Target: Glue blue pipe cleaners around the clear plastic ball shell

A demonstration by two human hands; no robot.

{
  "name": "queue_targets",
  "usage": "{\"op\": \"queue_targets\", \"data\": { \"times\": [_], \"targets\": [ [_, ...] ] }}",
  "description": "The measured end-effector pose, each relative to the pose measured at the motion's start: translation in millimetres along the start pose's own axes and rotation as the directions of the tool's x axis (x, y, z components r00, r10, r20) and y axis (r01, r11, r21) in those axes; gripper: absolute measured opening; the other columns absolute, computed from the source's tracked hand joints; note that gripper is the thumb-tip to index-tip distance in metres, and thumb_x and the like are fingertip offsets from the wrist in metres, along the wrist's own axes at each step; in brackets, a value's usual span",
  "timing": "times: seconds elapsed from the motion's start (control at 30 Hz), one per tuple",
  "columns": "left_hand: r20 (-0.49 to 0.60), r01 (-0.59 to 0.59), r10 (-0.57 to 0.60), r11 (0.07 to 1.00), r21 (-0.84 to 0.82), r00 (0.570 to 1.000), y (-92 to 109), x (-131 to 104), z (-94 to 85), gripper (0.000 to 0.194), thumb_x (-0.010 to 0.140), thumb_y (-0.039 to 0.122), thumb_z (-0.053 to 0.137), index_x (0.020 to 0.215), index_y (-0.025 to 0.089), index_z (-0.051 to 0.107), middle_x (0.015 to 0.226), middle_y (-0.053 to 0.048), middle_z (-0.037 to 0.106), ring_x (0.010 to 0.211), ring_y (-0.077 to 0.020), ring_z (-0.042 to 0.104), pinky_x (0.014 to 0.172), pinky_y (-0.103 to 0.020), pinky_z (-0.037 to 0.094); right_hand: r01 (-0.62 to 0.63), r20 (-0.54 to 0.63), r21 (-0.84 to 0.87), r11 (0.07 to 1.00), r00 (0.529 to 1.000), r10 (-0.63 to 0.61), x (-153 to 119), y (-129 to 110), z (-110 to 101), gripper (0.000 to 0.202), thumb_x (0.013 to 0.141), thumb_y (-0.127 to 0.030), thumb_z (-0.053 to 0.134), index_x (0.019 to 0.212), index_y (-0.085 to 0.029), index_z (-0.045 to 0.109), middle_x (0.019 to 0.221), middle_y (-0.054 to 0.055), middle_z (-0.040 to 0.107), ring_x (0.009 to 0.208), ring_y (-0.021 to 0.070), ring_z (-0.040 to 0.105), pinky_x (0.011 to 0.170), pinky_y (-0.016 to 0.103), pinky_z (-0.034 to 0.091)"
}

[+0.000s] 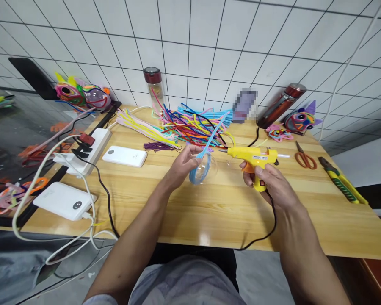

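Over the bench's middle, the left hand [184, 163] pinches a light, bendy blue loop [199, 171] at its rim while the right hand [266, 180] grips the glue gun [252, 157].

On the worktop [184, 212], the left hand [182, 165] sits near the centre with a pipe-cleaner ring [200, 169] in its grip; at its 3 o'clock, just beside, the right hand [269, 182] grips the glue gun [252, 159], nozzle toward the ring. At 12 o'clock from both lies the pipe-cleaner heap [190, 123], with a bottle [154, 87] behind it against the wall. At 9 o'clock rests a power bank [124, 156], the power strip [89, 154] beyond it, and a second power bank [63, 201] at 8 o'clock by the edge. At 3 o'clock from the gun lie scissors [305, 159], then pliers [339, 180] further out. At 1 o'clock a second bottle [281, 106] leans on the wall.
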State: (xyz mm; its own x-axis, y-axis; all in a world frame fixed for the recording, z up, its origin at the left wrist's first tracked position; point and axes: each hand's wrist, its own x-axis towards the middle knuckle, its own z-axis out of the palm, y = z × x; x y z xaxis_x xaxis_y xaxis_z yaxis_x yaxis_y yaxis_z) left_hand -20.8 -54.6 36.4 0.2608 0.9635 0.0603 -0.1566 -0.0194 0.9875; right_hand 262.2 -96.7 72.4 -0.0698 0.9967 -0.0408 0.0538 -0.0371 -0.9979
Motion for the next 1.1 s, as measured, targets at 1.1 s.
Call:
{"op": "queue_targets", "data": {
  "times": [1.1],
  "targets": [
    [0.238,0.138,-0.169,0.980,0.141,0.957,7,-2,-2.0,0.035,0.087,0.045,0.070,0.112,0.020,0.068,0.112,-0.005,0.071,0.102,-0.0221,0.064,0.087,-0.034,0.048,-0.064,0.260,-0.093,0.994,0.962,0.087,-7,7,-10,0.053,0.088,-0.071,0.085,0.078,-0.020,0.076,0.096,0.008,0.075,0.067,0.0150,0.052,0.062,0.033,0.044]
  ]
}}
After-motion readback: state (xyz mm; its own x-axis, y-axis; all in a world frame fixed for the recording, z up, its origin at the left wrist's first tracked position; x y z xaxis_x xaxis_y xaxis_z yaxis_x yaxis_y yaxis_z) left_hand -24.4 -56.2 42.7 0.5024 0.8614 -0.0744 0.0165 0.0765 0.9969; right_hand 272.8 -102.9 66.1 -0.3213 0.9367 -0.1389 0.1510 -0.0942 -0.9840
